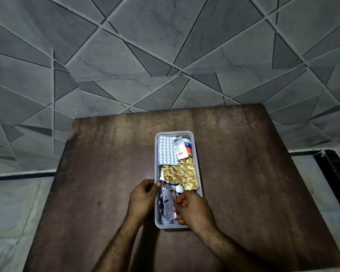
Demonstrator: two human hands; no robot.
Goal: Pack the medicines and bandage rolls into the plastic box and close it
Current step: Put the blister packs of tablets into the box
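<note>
A clear plastic box (196, 154) lies lengthwise in the middle of the dark wooden table, without a lid on it. Inside at the far end are a white pill strip (167, 150), a small white sachet (180, 148) and a white tub with a blue and red label (188, 144). Crumpled gold foil strips (180, 172) fill the middle. Silver strips (168, 203) stand at the near end. My left hand (142, 199) rests against the box's left wall, fingers curled. My right hand (192, 210) is inside the near end, pinching the silver strips. No lid or bandage roll is visible.
The brown table (106, 173) stands against a grey wall of angular tiles (165, 55). Pale marble floor (12, 203) shows on the left and right, with a dark strip at the right edge (334, 165).
</note>
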